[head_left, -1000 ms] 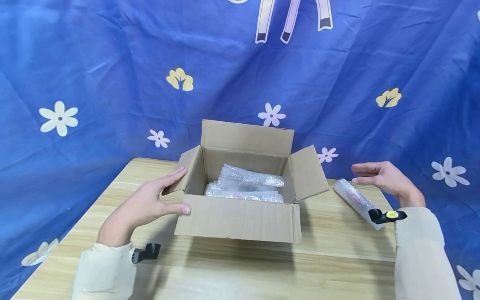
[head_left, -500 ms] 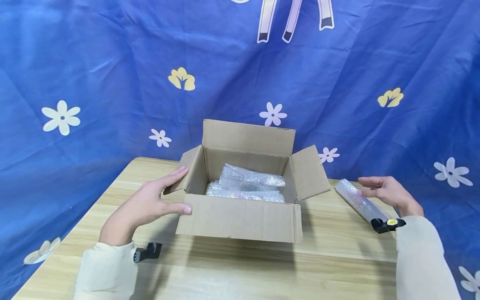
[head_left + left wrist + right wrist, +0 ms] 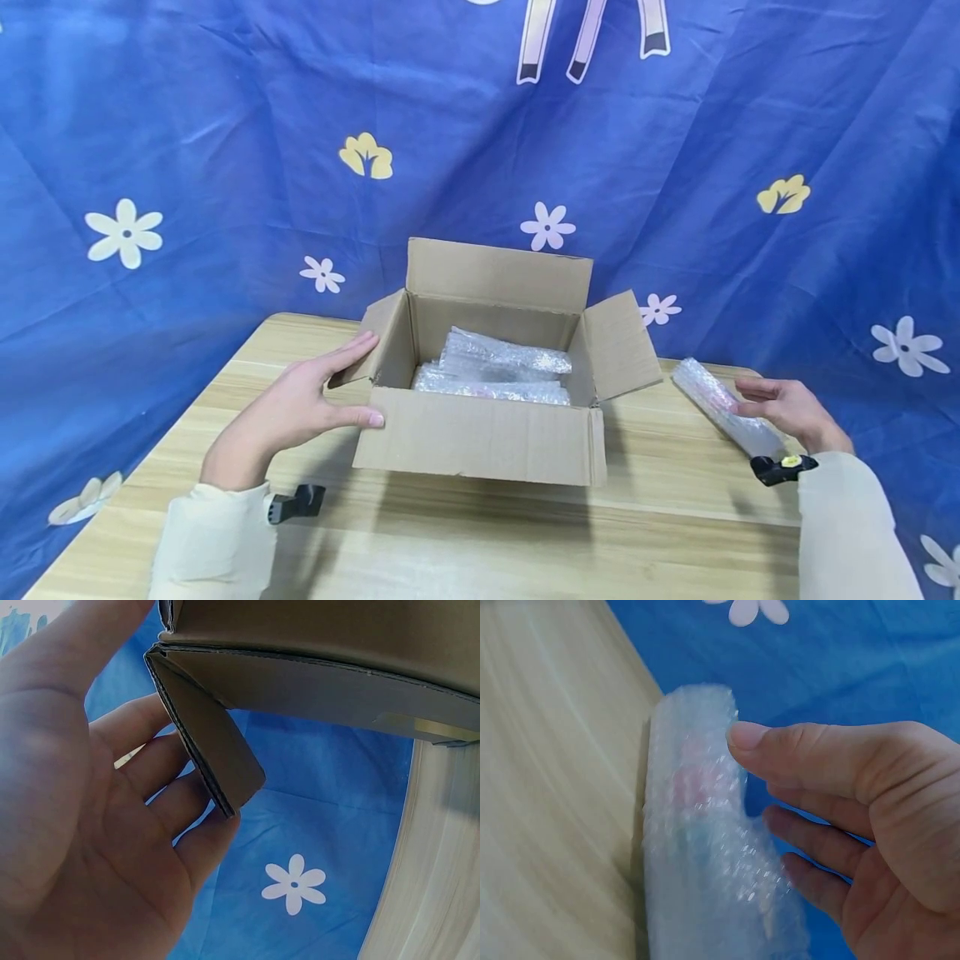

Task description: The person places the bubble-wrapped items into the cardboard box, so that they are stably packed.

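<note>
An uncovered cardboard box stands on the table with its flaps folded outward. Several bubble-wrapped bundles lie inside it. My left hand grips the box's left front corner, thumb on the front flap and fingers behind the left flap. To the right of the box, a long bubble-wrapped bundle lies slantwise, with blurred pink and greenish colour showing through the wrap. My right hand is at its right side, thumb and fingers apart; whether the thumb tip touches the wrap I cannot tell.
The wooden table ends at a back edge just behind the box. A blue patterned curtain hangs close behind. The box's right flap juts out toward the loose bundle.
My right hand has come down and toward me along the loose bundle, moving slightly right. My left hand keeps its place on the box.
</note>
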`<state>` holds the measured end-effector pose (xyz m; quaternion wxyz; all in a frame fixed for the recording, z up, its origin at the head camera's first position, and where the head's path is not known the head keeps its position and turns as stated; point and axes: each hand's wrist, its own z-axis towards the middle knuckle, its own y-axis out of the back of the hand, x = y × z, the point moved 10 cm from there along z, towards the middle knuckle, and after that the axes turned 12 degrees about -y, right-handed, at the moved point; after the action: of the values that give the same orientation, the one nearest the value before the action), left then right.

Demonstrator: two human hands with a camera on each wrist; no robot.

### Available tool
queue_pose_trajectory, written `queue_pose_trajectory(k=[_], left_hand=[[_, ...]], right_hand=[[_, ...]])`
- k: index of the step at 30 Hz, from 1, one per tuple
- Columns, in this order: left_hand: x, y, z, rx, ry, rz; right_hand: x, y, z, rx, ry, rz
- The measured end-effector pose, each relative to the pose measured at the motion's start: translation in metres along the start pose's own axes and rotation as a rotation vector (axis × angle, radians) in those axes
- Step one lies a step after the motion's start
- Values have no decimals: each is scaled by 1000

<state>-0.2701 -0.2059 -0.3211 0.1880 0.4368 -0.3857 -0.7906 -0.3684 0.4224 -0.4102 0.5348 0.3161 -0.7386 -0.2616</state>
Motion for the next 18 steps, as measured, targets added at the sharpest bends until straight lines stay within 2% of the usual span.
queue_pose_trajectory(k=[10, 14, 18], left_hand=[[-1, 0, 0, -4, -6, -5], [-1, 0, 0, -6, -10, -6], [0, 0, 1, -4, -9, -7]], right_hand=[[-26, -6, 6, -42, -35, -31], [-33, -9, 10, -54, -70, -24], [-36, -11, 13, -87, -73, -44]])
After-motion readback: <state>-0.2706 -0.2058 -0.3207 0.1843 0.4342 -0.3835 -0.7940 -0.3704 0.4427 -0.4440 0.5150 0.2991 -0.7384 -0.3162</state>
